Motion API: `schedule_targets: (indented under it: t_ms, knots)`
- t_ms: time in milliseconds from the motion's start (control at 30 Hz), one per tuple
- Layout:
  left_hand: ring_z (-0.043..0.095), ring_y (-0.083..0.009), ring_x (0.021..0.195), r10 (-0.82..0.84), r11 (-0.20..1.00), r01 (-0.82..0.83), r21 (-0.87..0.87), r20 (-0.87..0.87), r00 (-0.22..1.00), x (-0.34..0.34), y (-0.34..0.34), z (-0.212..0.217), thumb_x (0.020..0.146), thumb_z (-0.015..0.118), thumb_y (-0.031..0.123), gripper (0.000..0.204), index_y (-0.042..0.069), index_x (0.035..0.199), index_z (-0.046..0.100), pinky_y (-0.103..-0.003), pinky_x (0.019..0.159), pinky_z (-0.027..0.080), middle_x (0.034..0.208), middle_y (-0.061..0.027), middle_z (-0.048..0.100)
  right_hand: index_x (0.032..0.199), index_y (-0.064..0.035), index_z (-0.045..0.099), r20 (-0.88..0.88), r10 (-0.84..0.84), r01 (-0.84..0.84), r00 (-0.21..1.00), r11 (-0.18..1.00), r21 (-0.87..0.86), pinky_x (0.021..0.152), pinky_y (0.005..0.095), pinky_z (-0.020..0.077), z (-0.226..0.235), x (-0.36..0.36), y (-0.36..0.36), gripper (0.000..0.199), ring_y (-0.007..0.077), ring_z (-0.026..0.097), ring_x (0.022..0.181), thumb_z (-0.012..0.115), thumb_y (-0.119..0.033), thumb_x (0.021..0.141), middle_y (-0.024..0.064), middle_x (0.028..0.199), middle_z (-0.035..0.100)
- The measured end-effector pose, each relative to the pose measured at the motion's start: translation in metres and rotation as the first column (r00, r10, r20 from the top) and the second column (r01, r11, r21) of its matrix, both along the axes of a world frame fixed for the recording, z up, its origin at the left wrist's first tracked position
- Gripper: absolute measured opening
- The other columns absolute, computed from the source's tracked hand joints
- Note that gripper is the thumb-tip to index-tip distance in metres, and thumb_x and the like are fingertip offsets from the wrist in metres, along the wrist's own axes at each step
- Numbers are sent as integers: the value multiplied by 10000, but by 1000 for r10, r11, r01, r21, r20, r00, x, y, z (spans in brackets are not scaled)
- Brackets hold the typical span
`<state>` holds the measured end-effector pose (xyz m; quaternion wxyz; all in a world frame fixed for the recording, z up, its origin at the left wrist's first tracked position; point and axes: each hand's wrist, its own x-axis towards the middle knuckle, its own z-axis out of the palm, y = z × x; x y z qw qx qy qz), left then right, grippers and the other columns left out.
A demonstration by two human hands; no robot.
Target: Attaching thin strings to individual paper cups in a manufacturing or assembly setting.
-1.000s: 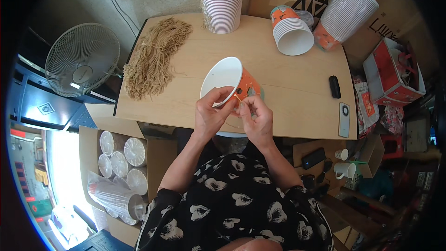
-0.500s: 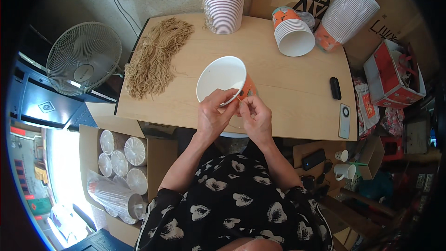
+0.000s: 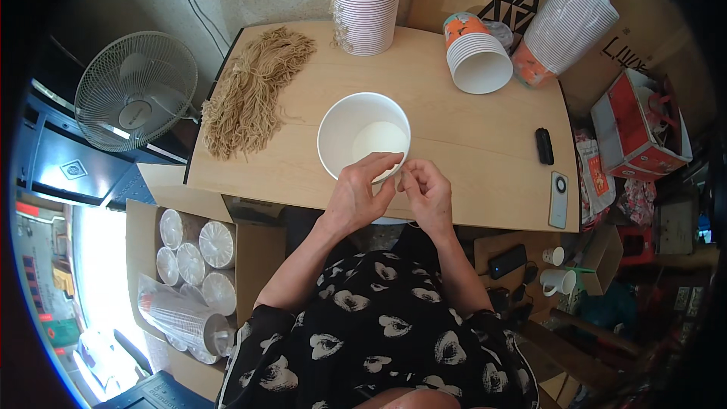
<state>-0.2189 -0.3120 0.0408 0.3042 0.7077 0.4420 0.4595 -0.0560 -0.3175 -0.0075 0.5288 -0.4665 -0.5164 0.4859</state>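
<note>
A white-lined paper bucket point(image 3: 341, 135) stands near the table's front edge, its open mouth facing up toward me. My left hand point(image 3: 357, 198) is closed on the near right part of its rim, fingers inside and thumb outside. Right beside it, my right hand point(image 3: 429, 198) pinches a thin tan string against the outside of the rim; the fingers hide most of the string. A loose bundle of tan strings point(image 3: 254, 95) lies at the table's left. At the back, a tall stack of orange-printed paper buckets point(image 3: 367, 19) has strings hanging down its left side.
More nested buckets point(image 3: 481, 64) lie on their side at the back right, by a plastic-wrapped stack point(image 3: 568, 23). A black object point(image 3: 544, 146) and a phone point(image 3: 558, 199) rest at the right edge. A fan point(image 3: 136, 91) and a carton of wrapped stacks point(image 3: 261, 261) are left.
The bucket has tipped more upright, so its inside bottom now shows and its printed side is hidden. Both hands have shifted slightly right and nearer to me, staying at the rim.
</note>
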Motion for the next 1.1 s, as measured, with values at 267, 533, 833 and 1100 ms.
schedule_targets:
  t_ms: [267,533,833,1100]
  knots:
    - [738,-330,898,60,998,-61,7,34,998,4,13,-3,902,662,-16,177,-21,1066,727,-363,763,581,1012,-178,744,1109,1,646,329,-99,49,939,986,158,519,249,418,24,8,8,183,42,531,568,690,-39,936,17,695,627]
    - [744,-276,846,60,965,-67,255,37,998,0,10,7,876,665,-56,175,-2,1026,739,-329,744,579,952,-144,749,958,4,689,283,-13,-11,959,996,85,579,201,411,18,14,34,85,9,511,650,698,-80,961,-43,760,627]
    - [740,-284,912,-207,948,267,173,-304,930,-11,-49,-106,916,593,14,439,8,1354,558,-361,862,574,980,-204,726,963,32,643,31,65,-67,997,995,74,624,221,480,7,16,48,153,41,551,668,622,-107,1024,-18,728,593]
    - [712,-216,695,-157,985,152,-79,-65,985,-28,-31,-4,894,736,84,147,17,1025,730,-337,640,569,843,-105,732,1026,16,693,1,96,-96,995,995,-6,631,209,441,12,22,47,134,50,545,671,643,-107,1008,-21,756,605]
